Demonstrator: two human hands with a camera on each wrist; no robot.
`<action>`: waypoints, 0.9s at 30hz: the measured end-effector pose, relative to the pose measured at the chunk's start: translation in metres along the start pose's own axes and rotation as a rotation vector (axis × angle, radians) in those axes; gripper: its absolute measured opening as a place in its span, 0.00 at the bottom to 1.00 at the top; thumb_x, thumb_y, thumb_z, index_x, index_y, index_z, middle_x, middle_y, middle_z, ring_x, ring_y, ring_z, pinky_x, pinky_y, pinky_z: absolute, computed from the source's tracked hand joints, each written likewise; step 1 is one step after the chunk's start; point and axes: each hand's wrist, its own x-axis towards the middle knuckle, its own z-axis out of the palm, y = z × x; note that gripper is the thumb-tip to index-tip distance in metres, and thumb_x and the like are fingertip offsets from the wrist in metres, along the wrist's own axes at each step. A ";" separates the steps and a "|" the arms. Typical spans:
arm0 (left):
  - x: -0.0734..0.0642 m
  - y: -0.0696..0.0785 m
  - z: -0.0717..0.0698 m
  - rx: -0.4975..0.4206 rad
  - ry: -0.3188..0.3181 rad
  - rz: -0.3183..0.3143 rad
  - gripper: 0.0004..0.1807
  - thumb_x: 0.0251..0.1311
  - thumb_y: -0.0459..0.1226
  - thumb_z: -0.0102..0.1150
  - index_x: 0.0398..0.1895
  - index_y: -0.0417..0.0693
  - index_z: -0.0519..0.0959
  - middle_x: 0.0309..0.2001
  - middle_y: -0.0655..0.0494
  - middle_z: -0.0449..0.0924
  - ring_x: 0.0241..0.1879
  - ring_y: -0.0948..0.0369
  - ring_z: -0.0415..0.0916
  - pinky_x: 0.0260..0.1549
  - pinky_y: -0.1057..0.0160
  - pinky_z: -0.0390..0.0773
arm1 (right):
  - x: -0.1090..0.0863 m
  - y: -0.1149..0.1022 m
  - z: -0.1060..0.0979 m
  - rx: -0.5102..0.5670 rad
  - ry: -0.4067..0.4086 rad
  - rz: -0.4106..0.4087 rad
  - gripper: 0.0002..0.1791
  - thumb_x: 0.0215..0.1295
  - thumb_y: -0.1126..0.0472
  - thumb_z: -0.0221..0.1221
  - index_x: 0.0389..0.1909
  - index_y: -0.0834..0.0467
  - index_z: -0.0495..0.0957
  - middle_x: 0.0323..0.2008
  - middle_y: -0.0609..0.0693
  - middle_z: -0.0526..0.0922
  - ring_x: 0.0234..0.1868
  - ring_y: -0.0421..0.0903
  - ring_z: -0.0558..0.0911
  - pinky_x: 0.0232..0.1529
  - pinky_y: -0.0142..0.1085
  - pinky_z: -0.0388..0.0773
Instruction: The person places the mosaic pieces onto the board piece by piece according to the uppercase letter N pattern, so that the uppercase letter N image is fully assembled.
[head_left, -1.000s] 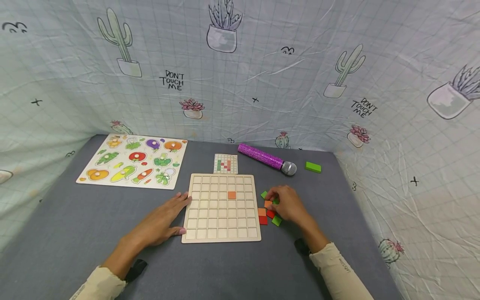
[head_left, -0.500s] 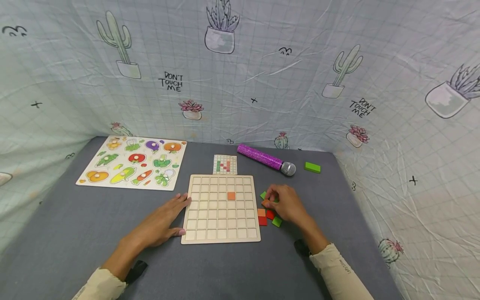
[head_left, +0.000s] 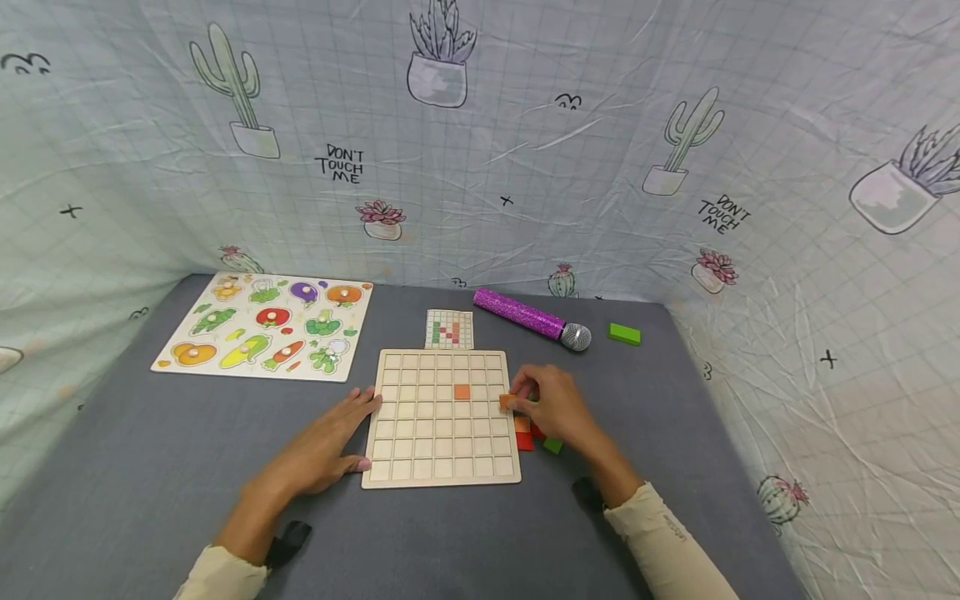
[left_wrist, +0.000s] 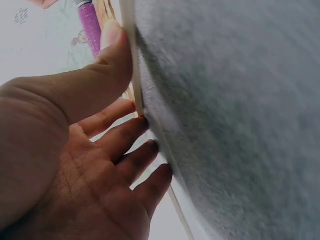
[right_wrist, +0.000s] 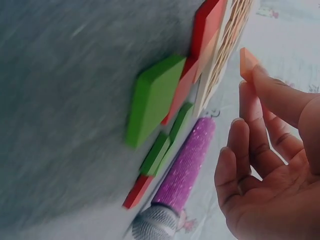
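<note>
A wooden grid board (head_left: pixel 435 454) lies flat on the grey table, with one orange tile (head_left: pixel 462 392) set in a cell. My left hand (head_left: pixel 322 442) rests along the board's left edge, its thumb and fingertips touching it. Between thumb and fingers, my right hand (head_left: pixel 555 408) pinches another orange tile (right_wrist: pixel 246 65), held over the board's right edge. Under and beside that hand lie loose tiles: a red tile (head_left: pixel 525 442), a green tile (head_left: pixel 552 446) and others, partly hidden by the hand. Behind the board lies a small pattern card (head_left: pixel 450 329) with coloured squares.
A vegetable puzzle board (head_left: pixel 262 321) lies at the back left. A purple glitter microphone (head_left: pixel 525 315) lies behind the grid board, and a green block (head_left: pixel 624 333) is at the back right. A printed cloth (head_left: pixel 480 167) hangs behind the table.
My right hand has picked the orange tile out of the loose pile and carried it left, over the board's right edge. My left hand has stayed at the board's edge.
</note>
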 end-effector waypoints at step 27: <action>0.000 0.001 0.003 -0.033 0.032 -0.003 0.48 0.57 0.34 0.79 0.79 0.35 0.65 0.82 0.35 0.59 0.82 0.33 0.54 0.76 0.32 0.61 | 0.022 -0.042 0.042 -0.056 -0.084 -0.055 0.11 0.60 0.60 0.78 0.29 0.48 0.83 0.25 0.41 0.81 0.29 0.37 0.78 0.30 0.33 0.75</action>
